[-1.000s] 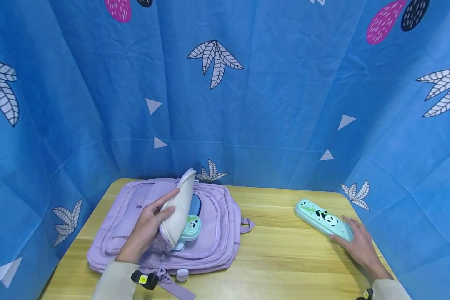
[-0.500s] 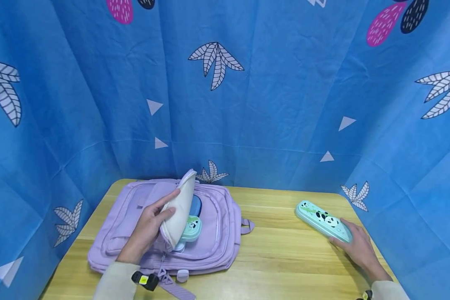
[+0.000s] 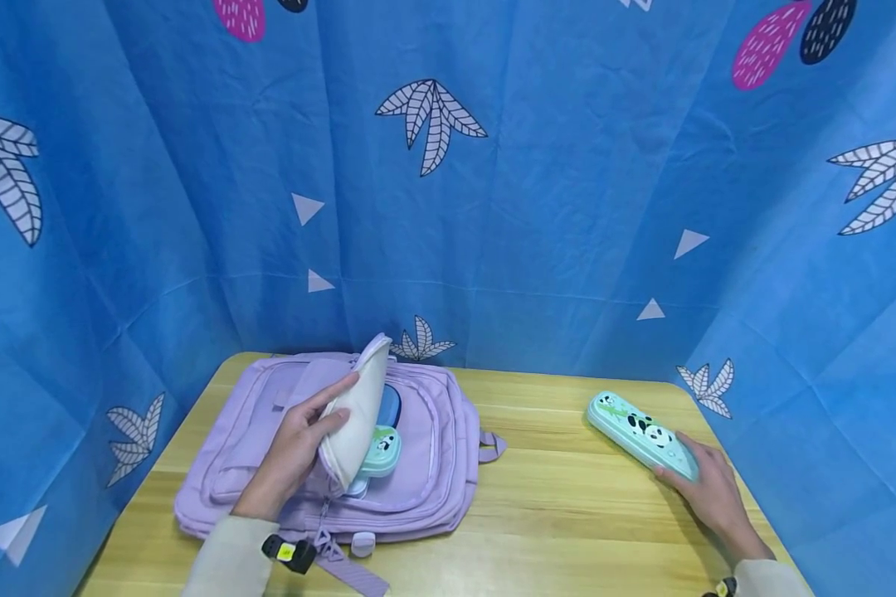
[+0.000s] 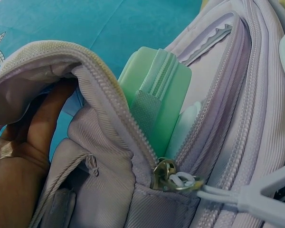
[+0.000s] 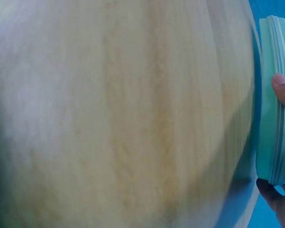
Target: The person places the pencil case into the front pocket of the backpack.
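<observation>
A lilac backpack (image 3: pixel 242 423) lies on its back at the left of the table, its front compartment unzipped. My left hand (image 3: pixel 291 448) grips the compartment's flap (image 3: pixel 362 406) and folds it back, pale lining showing. Inside sit a mint panda-print zip case (image 3: pixel 382 453), a blue rounded item (image 3: pixel 392 406) and a pale item (image 4: pixel 183 126) beside the mint case. Far to the right, my right hand (image 3: pixel 709 489) holds the near end of a long mint panda pencil case (image 3: pixel 635 427). In the right wrist view, my thumb (image 5: pixel 282 90) presses along its zip edge.
The wooden table (image 3: pixel 545 497) stretches between backpack and pencil case. Blue printed curtains (image 3: pixel 567 207) stand close behind and on both sides. A strap (image 3: pixel 354 576) hangs from the backpack toward the near edge, and a strap loop (image 3: pixel 493 448) sticks out right.
My right hand and the long pencil case have shifted slightly up and left. The left hand keeps the flap folded back in the same place.
</observation>
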`<state>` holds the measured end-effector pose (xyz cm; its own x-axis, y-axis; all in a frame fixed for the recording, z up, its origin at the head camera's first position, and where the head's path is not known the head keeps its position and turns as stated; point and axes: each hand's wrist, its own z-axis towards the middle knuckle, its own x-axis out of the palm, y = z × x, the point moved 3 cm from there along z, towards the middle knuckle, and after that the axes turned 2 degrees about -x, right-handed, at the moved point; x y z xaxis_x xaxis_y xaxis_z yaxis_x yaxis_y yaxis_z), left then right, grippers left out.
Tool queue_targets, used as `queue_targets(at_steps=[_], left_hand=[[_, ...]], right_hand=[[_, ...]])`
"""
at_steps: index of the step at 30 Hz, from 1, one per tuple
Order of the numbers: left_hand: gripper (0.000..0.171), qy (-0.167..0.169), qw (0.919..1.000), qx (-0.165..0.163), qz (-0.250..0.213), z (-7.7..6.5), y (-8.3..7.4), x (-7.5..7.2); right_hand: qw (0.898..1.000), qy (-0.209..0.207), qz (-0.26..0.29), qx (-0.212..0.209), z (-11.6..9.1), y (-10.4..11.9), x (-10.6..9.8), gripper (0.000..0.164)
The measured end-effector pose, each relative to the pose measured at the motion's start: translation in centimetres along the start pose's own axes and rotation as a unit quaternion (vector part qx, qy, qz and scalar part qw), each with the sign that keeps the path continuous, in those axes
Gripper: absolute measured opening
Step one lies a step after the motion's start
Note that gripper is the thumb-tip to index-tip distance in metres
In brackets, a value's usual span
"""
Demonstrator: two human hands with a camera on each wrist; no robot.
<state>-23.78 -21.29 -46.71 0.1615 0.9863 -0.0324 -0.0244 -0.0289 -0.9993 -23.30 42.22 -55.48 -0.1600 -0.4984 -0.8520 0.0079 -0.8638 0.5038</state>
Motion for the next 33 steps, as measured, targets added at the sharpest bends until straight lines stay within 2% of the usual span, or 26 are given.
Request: queue_targets(at_steps=[8,19,33], left_hand=[[0.055,-0.007,1.0,-0.001,0.002,-0.1,0.1,0.0],[0.055,-0.01,1.0,-0.001,-0.001,-0.1,-0.2,0.1],[0.055,-0.011,0.9999,-0.004,-0.001,0.0,-0.4,0.2]], right_hand=[[0.999,-0.013,0.015,-0.031,-0.2,2.3,0.2,0.088],[0.996,-0.016,0.036,-0.081,0.1,7.0,0.8,0.085],[0.986,-0.006,0.066,-0.154,1.1,13.6,2.7,0.081]])
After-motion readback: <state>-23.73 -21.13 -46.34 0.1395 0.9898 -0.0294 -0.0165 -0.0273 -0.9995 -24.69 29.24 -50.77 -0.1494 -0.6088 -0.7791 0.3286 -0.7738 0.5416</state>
